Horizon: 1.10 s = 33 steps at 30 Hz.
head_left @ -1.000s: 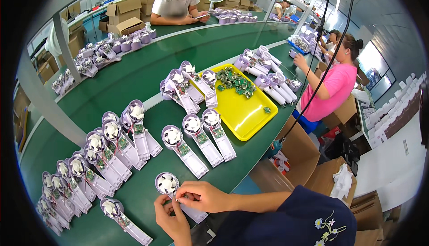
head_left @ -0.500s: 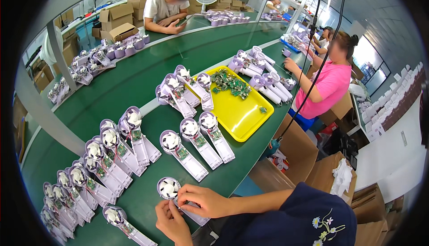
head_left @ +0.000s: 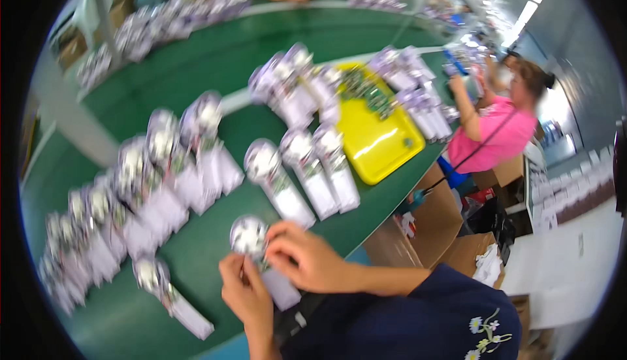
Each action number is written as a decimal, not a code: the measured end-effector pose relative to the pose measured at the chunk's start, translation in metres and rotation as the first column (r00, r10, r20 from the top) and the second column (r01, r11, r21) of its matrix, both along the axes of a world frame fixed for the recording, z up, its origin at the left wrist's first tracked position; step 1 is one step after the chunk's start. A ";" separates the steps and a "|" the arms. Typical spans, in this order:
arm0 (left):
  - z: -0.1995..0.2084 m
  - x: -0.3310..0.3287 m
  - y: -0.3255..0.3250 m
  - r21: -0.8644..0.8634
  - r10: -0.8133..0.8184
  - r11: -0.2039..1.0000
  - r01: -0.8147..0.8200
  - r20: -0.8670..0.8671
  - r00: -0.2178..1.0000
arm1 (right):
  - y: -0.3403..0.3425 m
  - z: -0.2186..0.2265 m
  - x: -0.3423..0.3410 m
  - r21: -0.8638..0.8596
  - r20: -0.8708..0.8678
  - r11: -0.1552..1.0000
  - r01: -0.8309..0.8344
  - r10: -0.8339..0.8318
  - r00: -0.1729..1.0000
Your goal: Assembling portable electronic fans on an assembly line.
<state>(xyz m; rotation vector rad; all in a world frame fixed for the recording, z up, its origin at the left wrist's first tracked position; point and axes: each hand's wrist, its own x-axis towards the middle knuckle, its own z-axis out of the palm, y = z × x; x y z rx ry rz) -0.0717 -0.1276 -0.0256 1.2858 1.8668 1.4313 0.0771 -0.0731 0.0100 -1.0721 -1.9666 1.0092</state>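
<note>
Handheld fan unit (head_left: 261, 255) at near edge of green table (head_left: 196, 262), pinned flat for work on its round head. Left hand (head_left: 245, 291) and right hand (head_left: 307, 262) both clamped on it; finished-looking units beyond, laid in rows toward yellow tray (head_left: 382, 144).

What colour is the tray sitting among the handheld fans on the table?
Bright yellow: the tray shows clearly in the head view, on the green table.

Both hands meet low and close, left hand (head_left: 245, 291) cupped beneath, right hand (head_left: 307, 262) curled over in a grip.
</note>
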 end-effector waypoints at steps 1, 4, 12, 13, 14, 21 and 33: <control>0.010 -0.001 0.003 -0.095 -0.029 0.995 0.030 0.016 0.999 | 0.002 0.009 0.001 -0.075 0.018 0.995 0.069 -0.068 0.998; 0.016 0.000 0.011 -0.052 -0.062 0.997 0.065 0.057 0.996 | 0.008 0.025 0.009 -0.049 0.069 0.995 0.089 -0.086 0.994; 0.012 -0.006 0.007 -0.021 -0.059 0.998 0.061 0.071 0.996 | 0.009 0.014 0.004 -0.338 0.025 0.938 0.075 -0.070 0.997; 0.011 -0.005 0.005 -0.026 -0.049 0.998 0.051 0.083 0.995 | 0.010 0.013 0.003 -0.285 0.016 0.957 0.054 -0.052 0.999; 0.010 -0.005 0.004 -0.020 -0.057 0.998 0.059 0.076 0.995 | 0.010 0.013 0.003 -0.288 0.028 0.956 0.050 -0.044 0.999; 0.006 -0.003 0.005 0.006 -0.098 0.995 0.098 0.100 0.990 | 0.010 0.024 0.003 -0.003 0.286 1.000 0.031 -0.029 0.958; 0.012 0.007 -0.003 -0.083 -0.066 0.992 0.099 0.333 0.941 | 0.018 0.044 0.002 0.057 0.577 0.986 -0.160 0.098 0.811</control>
